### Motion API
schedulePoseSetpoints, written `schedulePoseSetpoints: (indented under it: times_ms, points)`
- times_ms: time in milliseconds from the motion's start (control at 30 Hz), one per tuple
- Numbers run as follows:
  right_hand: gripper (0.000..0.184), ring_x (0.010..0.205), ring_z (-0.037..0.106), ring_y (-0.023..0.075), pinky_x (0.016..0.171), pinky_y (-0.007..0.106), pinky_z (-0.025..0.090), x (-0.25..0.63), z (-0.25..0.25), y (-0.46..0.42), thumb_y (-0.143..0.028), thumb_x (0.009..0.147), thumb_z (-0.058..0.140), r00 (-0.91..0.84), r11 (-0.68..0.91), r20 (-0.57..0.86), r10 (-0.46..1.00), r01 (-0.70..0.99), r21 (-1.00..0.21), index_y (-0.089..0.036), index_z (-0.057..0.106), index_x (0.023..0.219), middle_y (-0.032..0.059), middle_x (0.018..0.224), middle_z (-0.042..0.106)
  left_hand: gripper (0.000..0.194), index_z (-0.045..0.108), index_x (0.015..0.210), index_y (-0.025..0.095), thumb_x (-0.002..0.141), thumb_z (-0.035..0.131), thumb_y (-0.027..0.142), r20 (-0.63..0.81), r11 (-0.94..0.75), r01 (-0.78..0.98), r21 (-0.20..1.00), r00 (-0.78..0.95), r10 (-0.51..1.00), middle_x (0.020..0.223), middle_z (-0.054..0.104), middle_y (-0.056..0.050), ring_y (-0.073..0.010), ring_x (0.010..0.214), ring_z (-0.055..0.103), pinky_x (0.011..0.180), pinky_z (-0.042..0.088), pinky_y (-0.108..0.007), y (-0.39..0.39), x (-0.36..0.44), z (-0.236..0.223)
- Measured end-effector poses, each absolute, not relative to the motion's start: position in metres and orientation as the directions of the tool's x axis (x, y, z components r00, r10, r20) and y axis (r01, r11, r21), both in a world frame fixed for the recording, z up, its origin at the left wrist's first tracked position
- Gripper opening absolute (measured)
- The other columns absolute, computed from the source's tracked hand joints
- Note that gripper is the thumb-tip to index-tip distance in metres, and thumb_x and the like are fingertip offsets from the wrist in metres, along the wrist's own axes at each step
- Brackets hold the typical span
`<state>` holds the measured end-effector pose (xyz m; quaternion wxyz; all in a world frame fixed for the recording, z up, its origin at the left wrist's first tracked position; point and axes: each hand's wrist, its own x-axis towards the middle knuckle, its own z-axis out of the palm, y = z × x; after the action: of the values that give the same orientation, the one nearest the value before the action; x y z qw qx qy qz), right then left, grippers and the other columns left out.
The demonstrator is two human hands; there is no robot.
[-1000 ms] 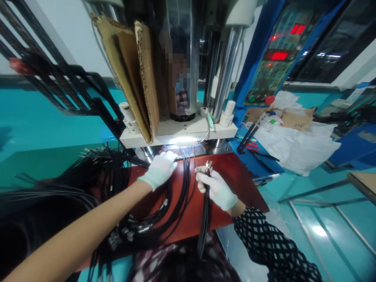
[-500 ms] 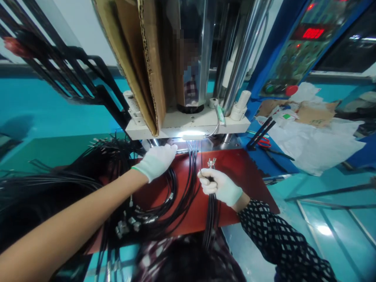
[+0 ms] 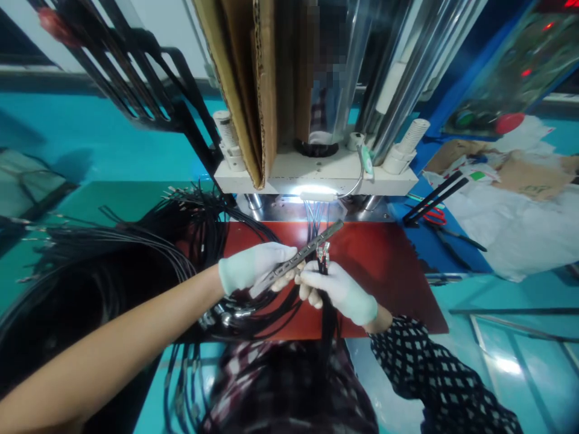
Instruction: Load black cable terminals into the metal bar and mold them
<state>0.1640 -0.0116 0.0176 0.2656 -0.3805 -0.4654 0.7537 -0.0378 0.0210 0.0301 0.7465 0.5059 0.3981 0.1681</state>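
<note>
My left hand (image 3: 266, 265), in a white glove, is closed around a long grey slotted metal bar (image 3: 312, 245). The bar tilts up to the right, its far end above the red board (image 3: 380, 271). Just right of it, my gloved right hand (image 3: 337, 289) grips a bundle of black cables (image 3: 329, 325) with metal connector ends (image 3: 322, 250) standing up past the fingers. The fingertips of both hands are close together. Behind the bar, several thin cables (image 3: 313, 218) run out from under the lit press plate (image 3: 289, 178).
A heap of black cables (image 3: 149, 241) lies at the left. Folded cardboard (image 3: 265, 90) stands on the press plate. To the right are red-handled scissors (image 3: 435, 216), white plastic bags (image 3: 502, 223) and a control panel with a red button (image 3: 509, 123). Black metal bars (image 3: 136, 78) jut in at upper left.
My left hand has drawn the slotted metal bar back from the press toward my right hand. My right hand still grips the cable bundle. The view has tipped downward.
</note>
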Motion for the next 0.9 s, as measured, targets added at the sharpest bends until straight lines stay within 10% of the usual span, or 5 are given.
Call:
schedulePoseSetpoints:
  times_ms: [500, 900]
  points:
    - [0.019, 0.052, 0.050, 0.0090, 0.051, 0.023, 0.038, 0.142, 0.019, -0.016, -0.028, 0.082, 0.061, -0.411, -0.296, -0.329, 0.850, 0.145, -0.944, -0.015, 0.068, 0.069, -0.0012, 0.056, 0.060, 0.040, 0.052, 0.082, 0.015, 0.095, 0.048, 0.053, -0.173, 0.327, -0.192, 0.925, 0.553, 0.815, 0.064, 0.062, -0.003, -0.0153, 0.048, 0.060, 0.045, 0.045, -0.025, 0.016, -0.009, 0.007]
    - [0.018, 0.055, 0.053, 0.0099, 0.059, 0.025, 0.044, 0.139, 0.004, -0.027, -0.032, 0.089, 0.058, -0.369, -0.240, -0.309, 0.877, 0.220, -0.945, -0.018, 0.059, 0.077, -0.0004, 0.068, 0.065, 0.041, 0.046, 0.082, 0.018, 0.094, 0.049, 0.057, -0.044, 0.016, 0.104, 0.994, 0.277, 0.960, 0.070, 0.048, 0.003, -0.0101, 0.060, 0.046, 0.054, 0.040, -0.023, 0.008, -0.006, 0.005]
